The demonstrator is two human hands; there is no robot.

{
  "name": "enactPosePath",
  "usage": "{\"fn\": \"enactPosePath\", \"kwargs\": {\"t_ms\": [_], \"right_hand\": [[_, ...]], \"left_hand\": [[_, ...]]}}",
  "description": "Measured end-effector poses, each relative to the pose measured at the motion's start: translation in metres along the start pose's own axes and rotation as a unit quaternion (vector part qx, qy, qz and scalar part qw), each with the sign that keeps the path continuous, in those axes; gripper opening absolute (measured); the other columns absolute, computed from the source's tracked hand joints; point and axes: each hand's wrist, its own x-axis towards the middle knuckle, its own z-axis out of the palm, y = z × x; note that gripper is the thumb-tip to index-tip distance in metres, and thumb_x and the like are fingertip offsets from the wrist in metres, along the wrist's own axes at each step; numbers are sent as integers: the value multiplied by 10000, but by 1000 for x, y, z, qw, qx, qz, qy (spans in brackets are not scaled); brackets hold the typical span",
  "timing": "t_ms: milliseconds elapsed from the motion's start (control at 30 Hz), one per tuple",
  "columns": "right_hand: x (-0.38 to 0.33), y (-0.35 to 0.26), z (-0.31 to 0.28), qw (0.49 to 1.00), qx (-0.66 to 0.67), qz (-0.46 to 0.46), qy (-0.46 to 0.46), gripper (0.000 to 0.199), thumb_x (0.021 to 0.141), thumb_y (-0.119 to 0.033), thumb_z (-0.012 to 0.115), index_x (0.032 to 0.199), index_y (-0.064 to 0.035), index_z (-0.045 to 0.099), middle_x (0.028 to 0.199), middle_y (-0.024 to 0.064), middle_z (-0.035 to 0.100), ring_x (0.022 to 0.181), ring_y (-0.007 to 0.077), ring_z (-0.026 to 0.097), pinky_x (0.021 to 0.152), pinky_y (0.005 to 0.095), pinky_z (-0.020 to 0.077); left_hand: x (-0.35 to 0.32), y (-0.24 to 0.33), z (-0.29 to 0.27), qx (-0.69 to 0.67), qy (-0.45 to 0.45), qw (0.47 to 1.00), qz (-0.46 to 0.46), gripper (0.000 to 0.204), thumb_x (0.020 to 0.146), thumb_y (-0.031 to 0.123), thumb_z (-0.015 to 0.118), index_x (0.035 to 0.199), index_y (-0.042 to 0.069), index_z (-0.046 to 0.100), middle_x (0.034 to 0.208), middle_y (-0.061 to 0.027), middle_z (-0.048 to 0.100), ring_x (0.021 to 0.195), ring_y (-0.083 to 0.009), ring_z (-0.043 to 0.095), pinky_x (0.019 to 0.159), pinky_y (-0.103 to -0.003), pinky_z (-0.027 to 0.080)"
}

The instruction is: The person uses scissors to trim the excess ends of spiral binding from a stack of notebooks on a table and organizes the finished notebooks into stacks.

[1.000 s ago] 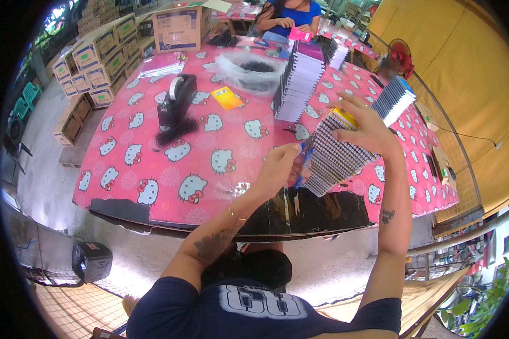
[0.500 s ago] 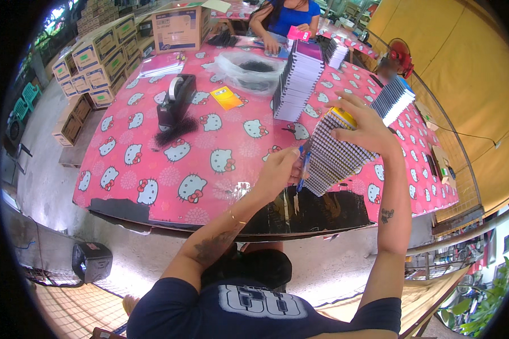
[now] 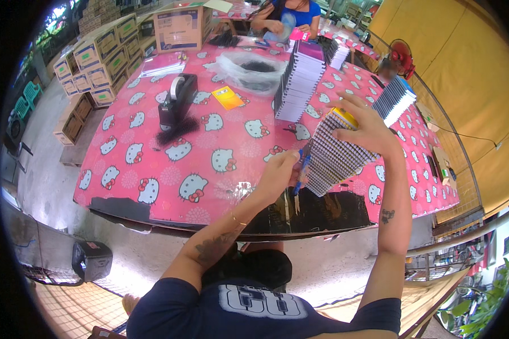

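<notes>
A stack of spiral-bound notebooks (image 3: 340, 150) with a yellow cover on top leans at the right front of the table, its rows of coils facing me. My right hand (image 3: 363, 121) grips the top of this stack, thumb on the coil side and fingers spread over the far side. My left hand (image 3: 281, 172) is closed around a small blue tool (image 3: 303, 169) at the stack's left edge, against the coil ends. The tool's exact kind is hard to make out, since my fingers cover part of it.
A tall notebook stack (image 3: 300, 82) stands beyond my hands, another (image 3: 394, 100) to the right. A tape dispenser (image 3: 178, 101), black coils (image 3: 177, 131), a yellow card (image 3: 227, 98) and a plastic bag (image 3: 249, 72) lie leftward. A co-worker (image 3: 291, 17) sits opposite; cartons (image 3: 178, 28) stand behind.
The blue tool has shifted and turned slightly in my left hand at the coil ends. My right hand stays on the stack. Across the table, the co-worker's hand has lifted.
</notes>
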Motion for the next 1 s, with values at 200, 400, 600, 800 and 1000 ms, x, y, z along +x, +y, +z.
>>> {"fn": "enactPosePath", "kwargs": {"t_ms": [200, 400, 600, 800, 1000], "right_hand": [[0, -1, 0, 1000, -1, 8, -1, 597, 716, -358, 700, 1276, -189, 581, 1455, 178, 432, 1284, 381, 473, 1057, 446, 390], [1, -2, 0, 1000, 2, 5, -1, 605, 712, -359, 701, 1280, -189, 580, 1452, 178, 435, 1285, 381, 472, 1060, 443, 388], [0, -3, 0, 1000, 2, 8, 1, 609, 710, -355, 704, 1285, -196, 580, 1455, 185, 434, 1293, 381, 465, 1063, 437, 385], [1, -2, 0, 1000, -5, 6, 4, 607, 707, -348, 714, 1282, -201, 584, 1460, 186, 431, 1297, 377, 464, 1063, 435, 386], [1, -4, -1, 1000, 14, 13, -2, 613, 706, -345, 720, 1285, -203, 579, 1450, 171, 443, 1292, 367, 471, 1057, 432, 394]], "left_hand": [[-4, -8, 0, 588, 124, 689, 406, 367, 1025, 283, 434, 1221, 4, 570, 949, -107, 674, 811, -196, 682, 752, -321, 554], [5, -18, -13, 125, -42, 987, 93, 360, 1031, 256, 415, 1243, 7, 565, 926, -91, 671, 806, -170, 673, 743, -304, 546], [7, -4, -9, 203, 13, 966, 162, 321, 988, 216, 491, 1129, -33, 637, 722, -20, 592, 644, -98, 573, 543, -282, 443], [2, -4, -11, 525, 73, 766, 363, 333, 1011, 222, 466, 1189, -12, 621, 870, -66, 667, 661, -160, 630, 679, -311, 541], [2, -19, -16, 46, -31, 997, 46, 353, 1011, 264, 454, 1220, 10, 584, 940, -95, 685, 823, -218, 703, 736, -329, 563]]}}
